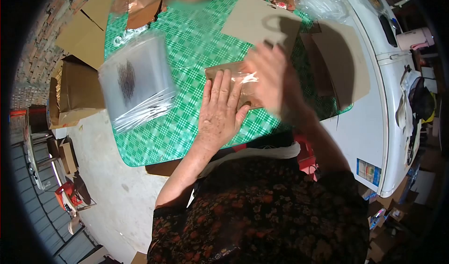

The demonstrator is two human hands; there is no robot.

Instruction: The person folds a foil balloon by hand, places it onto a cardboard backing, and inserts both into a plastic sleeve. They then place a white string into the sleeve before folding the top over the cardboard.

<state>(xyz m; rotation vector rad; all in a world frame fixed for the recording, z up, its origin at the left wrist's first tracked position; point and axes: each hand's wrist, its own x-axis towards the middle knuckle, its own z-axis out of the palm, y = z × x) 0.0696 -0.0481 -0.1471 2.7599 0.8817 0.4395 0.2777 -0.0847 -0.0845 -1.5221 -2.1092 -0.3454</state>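
Note:
My left hand (219, 105) lies flat, fingers stretched out, on a flat brown packet in shiny clear plastic (246, 90). The packet rests near the front edge of a table with a green checked cloth (196, 39). Over the packet's right end is my right hand (271, 79), smeared by motion, so its fingers do not show clearly. Left of my hands sits a thick stack of clear plastic bags (152, 69) with a dark printed patch, its lower left part reaching past the table edge.
A cardboard sheet (252, 18) lies at the back of the table, another (348, 53) at the right. Brown wrapped packets (145, 6) and clear plastic (320, 2) line the far side. A white appliance (393, 91) stands right; an open carton (84, 93) is left.

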